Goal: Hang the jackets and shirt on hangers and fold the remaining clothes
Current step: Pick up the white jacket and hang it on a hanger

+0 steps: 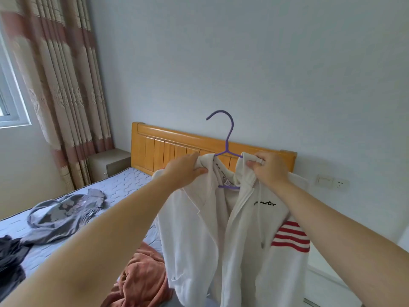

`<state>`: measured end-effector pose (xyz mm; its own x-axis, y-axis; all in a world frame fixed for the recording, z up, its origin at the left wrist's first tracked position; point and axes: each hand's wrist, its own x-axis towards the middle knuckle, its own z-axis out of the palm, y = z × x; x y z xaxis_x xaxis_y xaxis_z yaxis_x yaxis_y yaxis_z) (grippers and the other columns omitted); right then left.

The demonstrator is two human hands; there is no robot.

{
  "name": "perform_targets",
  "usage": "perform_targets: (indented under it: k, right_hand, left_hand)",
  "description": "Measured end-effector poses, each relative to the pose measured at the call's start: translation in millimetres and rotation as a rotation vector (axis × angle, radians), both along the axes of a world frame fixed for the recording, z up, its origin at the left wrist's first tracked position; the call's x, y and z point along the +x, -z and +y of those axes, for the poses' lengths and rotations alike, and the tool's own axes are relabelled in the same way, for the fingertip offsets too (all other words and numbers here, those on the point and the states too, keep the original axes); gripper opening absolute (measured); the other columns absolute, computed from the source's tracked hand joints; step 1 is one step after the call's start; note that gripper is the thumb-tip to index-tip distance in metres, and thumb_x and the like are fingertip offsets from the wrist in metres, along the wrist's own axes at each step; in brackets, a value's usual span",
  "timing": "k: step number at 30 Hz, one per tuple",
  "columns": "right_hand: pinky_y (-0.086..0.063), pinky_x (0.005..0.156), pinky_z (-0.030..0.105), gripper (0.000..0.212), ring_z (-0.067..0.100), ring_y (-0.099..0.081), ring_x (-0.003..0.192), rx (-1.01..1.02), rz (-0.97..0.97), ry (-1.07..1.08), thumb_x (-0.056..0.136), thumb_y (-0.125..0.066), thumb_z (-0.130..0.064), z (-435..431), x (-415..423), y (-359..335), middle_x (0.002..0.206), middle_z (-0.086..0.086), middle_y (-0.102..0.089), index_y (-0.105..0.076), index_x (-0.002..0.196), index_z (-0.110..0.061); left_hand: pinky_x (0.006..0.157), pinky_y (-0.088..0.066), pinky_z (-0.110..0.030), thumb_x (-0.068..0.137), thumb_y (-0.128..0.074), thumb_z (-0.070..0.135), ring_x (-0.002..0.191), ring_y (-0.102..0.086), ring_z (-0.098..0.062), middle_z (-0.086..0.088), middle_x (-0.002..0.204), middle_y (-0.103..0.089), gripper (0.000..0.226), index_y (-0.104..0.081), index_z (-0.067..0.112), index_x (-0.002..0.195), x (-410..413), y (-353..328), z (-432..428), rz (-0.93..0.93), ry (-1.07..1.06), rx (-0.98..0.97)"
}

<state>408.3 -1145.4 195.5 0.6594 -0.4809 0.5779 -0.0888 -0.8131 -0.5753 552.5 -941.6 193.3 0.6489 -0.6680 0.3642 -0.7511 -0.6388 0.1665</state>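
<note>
I hold a white hooded jacket [223,235] up in front of me; it has red stripes on one sleeve and small black lettering on the chest. A purple hanger [225,138] sits inside its neck, hook pointing up. My left hand [188,169] grips the collar on the left side. My right hand [269,169] pinches the collar edge on the right. The hanger's arms are mostly hidden under the fabric.
Below lies a bed with a grey-blue quilted mattress [124,185] and an orange wooden headboard [168,149]. On it lie a grey patterned garment [66,213], a dark garment [11,258] and a rust-coloured garment [141,278]. A nightstand [110,162], curtain and window stand at the left.
</note>
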Motion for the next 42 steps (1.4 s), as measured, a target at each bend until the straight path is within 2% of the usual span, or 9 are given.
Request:
perform_targets:
  k: [8,13,17,20,25,30,32,37,42]
  right_hand:
    - [-0.038,0.064,0.034,0.023,0.022,-0.053,0.068,-0.025,0.082,-0.050,0.083,-0.069,-0.024,-20.2,-8.4,-3.0,0.063,0.000,-0.056,-0.064,0.074,-0.004]
    - [-0.048,0.082,0.029,0.077,0.021,-0.064,0.089,0.858,0.692,-0.381,0.096,-0.025,-0.062,-36.1,-27.6,-19.1,0.094,0.011,-0.071,-0.073,0.091,-0.002]
    - [-0.048,0.086,0.027,0.027,0.009,-0.057,0.091,0.670,1.007,-0.310,0.097,-0.043,-0.049,-18.1,-33.8,-21.8,0.103,-0.012,-0.058,-0.056,0.109,-0.028]
    - [-0.049,0.065,0.023,0.007,0.012,-0.058,0.079,0.533,1.110,-0.310,0.096,-0.054,-0.020,-5.8,-32.2,-18.1,0.090,-0.002,-0.060,-0.060,0.094,-0.017]
    - [-0.046,0.050,0.022,0.011,0.015,-0.058,0.053,0.557,0.523,-0.096,0.081,-0.064,-0.002,-29.6,-12.9,-17.3,0.067,0.008,-0.060,-0.061,0.072,-0.008]
    - [-0.054,0.063,0.030,0.022,0.025,-0.066,0.081,-0.019,1.397,0.018,0.088,-0.061,-0.023,-49.3,-13.6,-8.5,0.091,0.008,-0.066,-0.066,0.100,-0.005]
    - [-0.055,0.076,0.034,0.022,0.020,-0.064,0.085,-0.077,1.256,-0.114,0.092,-0.058,-0.029,-38.0,-5.3,-9.5,0.096,0.005,-0.066,-0.067,0.101,-0.010]
    - [-0.054,0.088,0.033,0.039,0.015,-0.068,0.094,0.438,1.080,-0.597,0.096,-0.048,-0.040,1.0,-2.1,-9.5,0.108,0.004,-0.071,-0.065,0.113,-0.010]
    - [-0.047,0.061,0.020,0.031,0.007,-0.051,0.057,0.225,1.040,-0.609,0.095,-0.054,-0.012,0.0,-0.6,-29.8,0.059,-0.010,-0.056,-0.057,0.065,-0.014]
  left_hand:
    - [0.052,-0.038,-0.026,0.081,-0.053,0.069,0.059,-0.050,-0.014,0.003,0.065,-0.053,0.052,-0.050,0.018,0.069,5.6,-6.5,6.1,0.104,-0.218,0.027]
    - [0.054,-0.035,-0.027,0.090,-0.053,0.036,0.056,-0.045,-0.015,0.006,0.055,-0.045,0.036,-0.046,0.018,0.059,-0.3,12.1,3.3,0.015,-0.119,-0.194]
    - [0.053,-0.033,-0.026,0.087,-0.058,0.031,0.053,-0.040,-0.012,0.006,0.054,-0.045,0.034,-0.048,0.017,0.058,-2.1,16.1,-2.3,0.055,-0.046,-0.305]
    - [0.051,-0.032,-0.024,0.086,-0.060,0.029,0.052,-0.038,-0.009,0.006,0.054,-0.045,0.034,-0.050,0.015,0.057,-2.4,18.2,-5.2,0.080,-0.006,-0.330]
    - [0.056,-0.039,-0.028,0.084,-0.066,0.027,0.058,-0.046,-0.013,0.001,0.058,-0.054,0.029,-0.062,0.005,0.065,8.9,25.6,4.2,0.171,0.015,-0.385]
    - [0.058,-0.046,-0.034,0.082,-0.071,0.035,0.060,-0.051,-0.016,-0.008,0.064,-0.063,0.035,-0.066,0.002,0.070,8.2,27.0,9.8,0.225,0.009,-0.529]
    - [0.056,-0.041,-0.032,0.081,-0.071,0.033,0.059,-0.048,-0.016,-0.005,0.060,-0.058,0.035,-0.065,0.002,0.068,6.1,23.8,6.3,0.239,0.025,-0.529]
    - [0.051,-0.031,-0.022,0.081,-0.070,0.029,0.054,-0.039,-0.010,0.005,0.054,-0.047,0.033,-0.056,0.011,0.057,-4.3,16.6,-3.6,0.235,0.061,-0.412]
    - [0.052,-0.030,-0.024,0.079,-0.072,0.030,0.054,-0.038,-0.011,0.005,0.053,-0.044,0.037,-0.051,0.014,0.054,-5.4,20.7,-3.3,0.252,0.083,-0.369]
